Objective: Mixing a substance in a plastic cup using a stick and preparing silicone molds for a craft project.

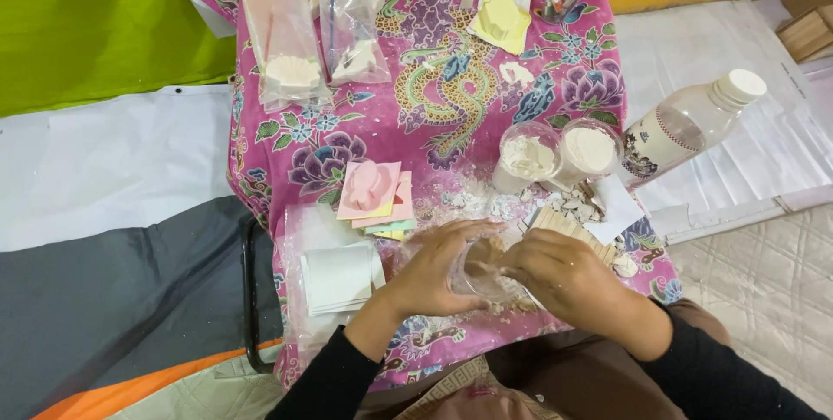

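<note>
Left hand: the left hand curled around the side of a clear plastic cup, gripping it at the near edge of the table.
Right hand: the right hand closed on the cup's other side, fingers bent over its rim.
Cup: held between both hands, just above the pink flowered cloth; something pale lay inside.
Nearby: two cups of white powder stood just beyond, a clear bottle lay tilted to the right, and a pink mould on coloured sheets sat to the left.
</note>
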